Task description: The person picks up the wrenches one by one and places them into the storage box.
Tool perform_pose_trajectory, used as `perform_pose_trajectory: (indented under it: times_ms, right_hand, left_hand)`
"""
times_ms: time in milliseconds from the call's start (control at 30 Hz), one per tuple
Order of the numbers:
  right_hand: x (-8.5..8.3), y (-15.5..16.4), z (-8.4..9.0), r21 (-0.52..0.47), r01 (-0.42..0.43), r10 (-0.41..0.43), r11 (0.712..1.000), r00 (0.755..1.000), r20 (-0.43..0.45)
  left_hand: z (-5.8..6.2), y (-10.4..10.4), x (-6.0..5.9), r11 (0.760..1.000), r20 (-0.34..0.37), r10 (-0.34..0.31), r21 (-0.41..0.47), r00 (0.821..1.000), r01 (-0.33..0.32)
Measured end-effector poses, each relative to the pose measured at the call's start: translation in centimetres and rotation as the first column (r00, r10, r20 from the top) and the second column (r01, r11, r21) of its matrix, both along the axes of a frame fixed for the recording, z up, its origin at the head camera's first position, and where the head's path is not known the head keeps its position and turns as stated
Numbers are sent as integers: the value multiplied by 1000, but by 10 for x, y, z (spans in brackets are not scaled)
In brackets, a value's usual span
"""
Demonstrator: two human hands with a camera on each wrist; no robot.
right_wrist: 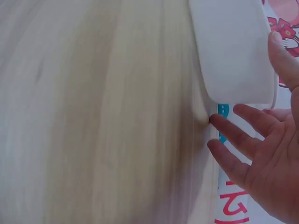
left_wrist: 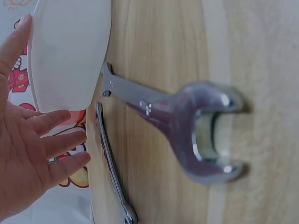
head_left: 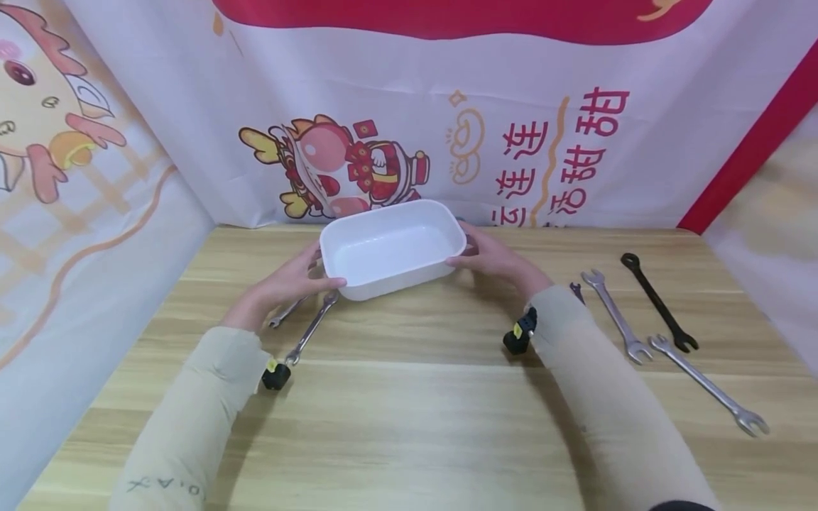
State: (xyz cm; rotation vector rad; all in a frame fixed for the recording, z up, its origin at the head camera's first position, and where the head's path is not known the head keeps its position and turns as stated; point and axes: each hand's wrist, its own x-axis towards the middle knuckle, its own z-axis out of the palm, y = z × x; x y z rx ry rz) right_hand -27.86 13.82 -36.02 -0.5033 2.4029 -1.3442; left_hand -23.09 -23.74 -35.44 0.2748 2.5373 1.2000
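Note:
A white rectangular plastic box [head_left: 395, 257] with rounded corners is held between the two hands near the back of the table, its open top towards me and its interior bare. My left hand [head_left: 286, 281] grips the left end, thumb along the front corner at the rim. At the other end my right hand [head_left: 497, 257] grips it, thumb at the front and the other fingers behind. Below the left hand lies a silver open-end wrench [left_wrist: 149, 105], its far end right at the box's lower edge. A second, smaller wrench [left_wrist: 112, 163] lies beside it, partly covered by the hand in the head view.
On the right of the wooden table [head_left: 409, 426] lie a black wrench [head_left: 658, 301], two silver wrenches, one [head_left: 616, 316] further back, one [head_left: 709, 383] nearer, and a small dark one [head_left: 577, 292] partly behind the right sleeve. A printed cloth [head_left: 396, 85] hangs directly behind the table.

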Motion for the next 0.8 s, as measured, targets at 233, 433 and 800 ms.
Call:
perform_pose_trajectory:
  times_ms: [233,433,800]
  right_hand:
    - [0,15,-5,0,-22,22,1000,999,-25]
    - [6,22,-5,3,-36,36,999,997,-61]
    - [25,35,-4,61,-32,37,998,995,-97]
  left_hand:
    - [-2,8,-1,999,-40,-47,2,998,47]
    - [-3,13,0,997,-62,-73,-2,995,73]
    - [-2,23,6,992,-65,-119,35,991,121]
